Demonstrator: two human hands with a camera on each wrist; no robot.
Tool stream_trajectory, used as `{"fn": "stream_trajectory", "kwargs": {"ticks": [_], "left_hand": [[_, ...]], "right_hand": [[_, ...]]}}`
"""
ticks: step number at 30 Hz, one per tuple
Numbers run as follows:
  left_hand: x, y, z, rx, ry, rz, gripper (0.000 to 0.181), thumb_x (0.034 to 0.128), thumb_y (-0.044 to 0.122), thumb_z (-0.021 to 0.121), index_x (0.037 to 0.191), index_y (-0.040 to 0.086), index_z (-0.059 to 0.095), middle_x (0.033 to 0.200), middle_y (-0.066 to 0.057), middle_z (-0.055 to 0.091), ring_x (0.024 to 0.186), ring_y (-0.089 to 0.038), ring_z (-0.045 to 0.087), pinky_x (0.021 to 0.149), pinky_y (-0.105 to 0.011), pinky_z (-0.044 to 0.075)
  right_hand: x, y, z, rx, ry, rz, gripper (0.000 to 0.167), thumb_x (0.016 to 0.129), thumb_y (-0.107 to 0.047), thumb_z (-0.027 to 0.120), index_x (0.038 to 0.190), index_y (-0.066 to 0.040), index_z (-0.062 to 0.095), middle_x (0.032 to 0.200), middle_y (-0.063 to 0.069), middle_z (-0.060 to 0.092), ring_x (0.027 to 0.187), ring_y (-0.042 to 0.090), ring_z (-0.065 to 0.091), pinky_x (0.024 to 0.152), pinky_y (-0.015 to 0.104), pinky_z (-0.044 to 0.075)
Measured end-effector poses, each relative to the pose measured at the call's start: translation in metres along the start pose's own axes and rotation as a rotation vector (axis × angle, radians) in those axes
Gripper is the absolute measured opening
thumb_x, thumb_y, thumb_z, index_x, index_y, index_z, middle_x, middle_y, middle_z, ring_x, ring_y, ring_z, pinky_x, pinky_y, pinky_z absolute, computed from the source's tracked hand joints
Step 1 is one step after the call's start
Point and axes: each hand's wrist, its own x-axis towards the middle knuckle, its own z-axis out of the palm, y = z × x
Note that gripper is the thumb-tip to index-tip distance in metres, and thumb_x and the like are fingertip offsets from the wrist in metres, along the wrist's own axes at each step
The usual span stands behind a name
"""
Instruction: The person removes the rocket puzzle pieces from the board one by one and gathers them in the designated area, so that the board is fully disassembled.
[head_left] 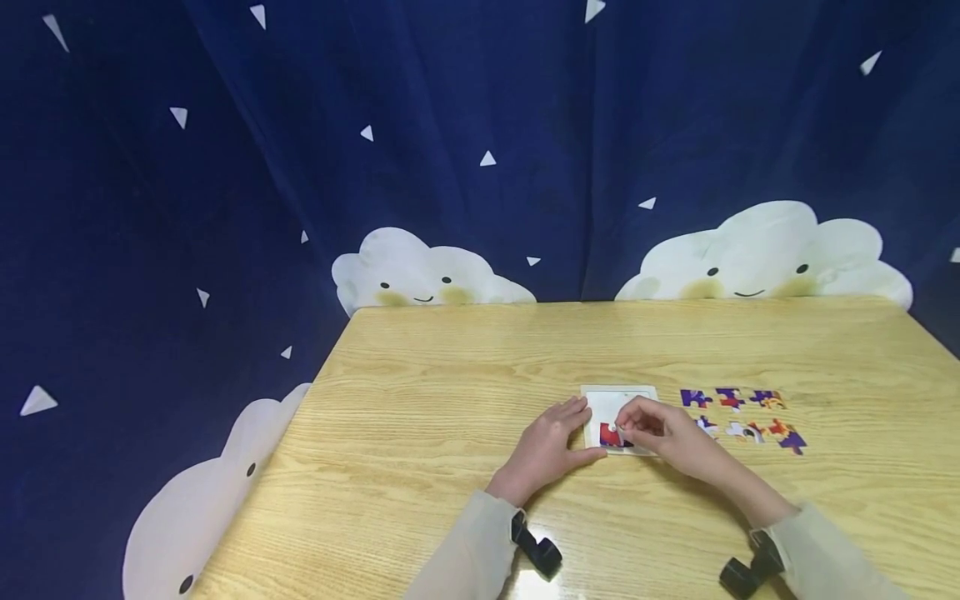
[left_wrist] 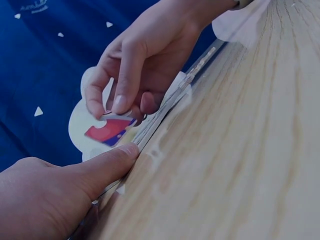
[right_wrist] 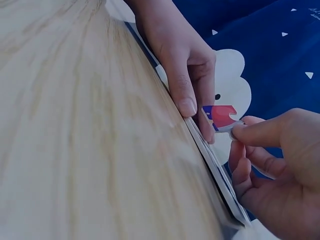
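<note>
A white puzzle board with a raised border lies on the table. Thumb and forefinger of my right hand pinch a red and purple puzzle piece by one edge. Both wrist views show this puzzle piece tilted up, apart from the board's surface. Spread along the board's left side, my left hand touches it with its fingers, while its thumb rests at the near edge. The right palm side is partly hidden in the head view.
Several loose puzzle pieces lie in two rows to the right of the board, some partly behind the right hand. The wooden table ends at a dark blue curtain with clouds and white triangles.
</note>
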Motion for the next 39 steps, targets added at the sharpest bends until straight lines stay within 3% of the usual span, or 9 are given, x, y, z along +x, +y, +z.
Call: {"fn": "stream_trajectory", "kwargs": {"ticks": [11,20,39], "left_hand": [[0.0,0.001,0.0,-0.004,0.006,-0.009,0.064,0.0874,0.052,0.067,0.135,0.01,0.059,0.148,-0.006,0.051,0.139,-0.018,0.048,0.115,-0.031,0.041],[0.0,0.002,-0.002,-0.019,-0.009,-0.018,0.064,0.088,0.051,0.067,0.136,0.01,0.058,0.149,-0.005,0.051,0.14,-0.018,0.046,0.116,-0.031,0.04],[0.0,0.001,-0.001,-0.021,-0.011,-0.014,0.065,0.088,0.052,0.066,0.136,0.009,0.058,0.149,-0.006,0.05,0.14,-0.019,0.047,0.116,-0.033,0.04]], "right_hand": [[-0.018,0.007,-0.015,-0.011,-0.01,0.011,0.007,0.092,-0.012,0.065,0.099,-0.013,0.065,0.089,-0.001,0.063,0.08,0.006,0.059,0.07,0.019,0.052],[-0.034,0.01,-0.028,-0.014,-0.002,-0.056,0.009,0.091,-0.009,0.065,0.098,-0.014,0.065,0.084,0.0,0.062,0.075,0.008,0.057,0.064,0.02,0.051],[-0.065,0.019,-0.057,-0.092,-0.031,0.06,0.007,0.094,-0.014,0.064,0.1,-0.017,0.065,0.091,-0.005,0.064,0.082,0.008,0.059,0.069,0.02,0.051]]}}
